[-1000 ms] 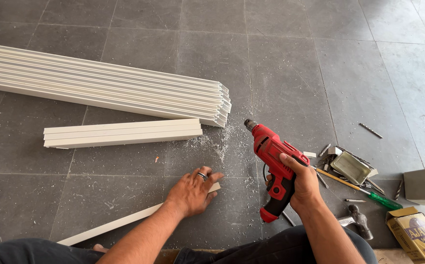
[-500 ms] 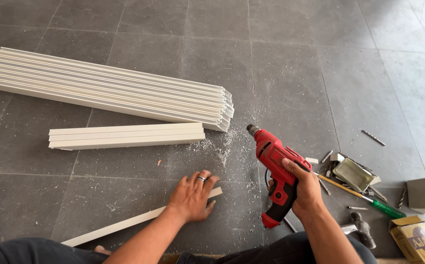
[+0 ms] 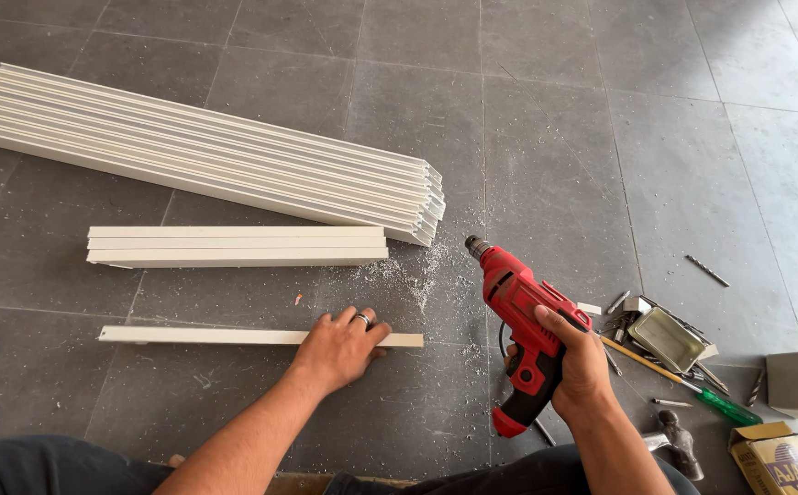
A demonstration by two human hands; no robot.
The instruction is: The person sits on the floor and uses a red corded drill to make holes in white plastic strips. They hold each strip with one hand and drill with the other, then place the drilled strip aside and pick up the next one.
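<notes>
Nearest the camera, the left hand (image 3: 339,348) lies flat, fingers spread, pressing a single white strip (image 3: 206,336) against the floor (image 3: 555,119). At about 3 o'clock from it, the right hand (image 3: 581,362) is wrapped around the grip of a red drill (image 3: 520,321), its chuck pointing to 11 o'clock and clear of the strip. Judging from the white shavings (image 3: 408,270) beyond the strip's right end, some drilling is done; this strip looks undrilled. Farther out lie a short stack of strips (image 3: 234,246), then a long bundle (image 3: 206,151). Loose tools (image 3: 665,339) clutter the grey tiles at 4 o'clock.
</notes>
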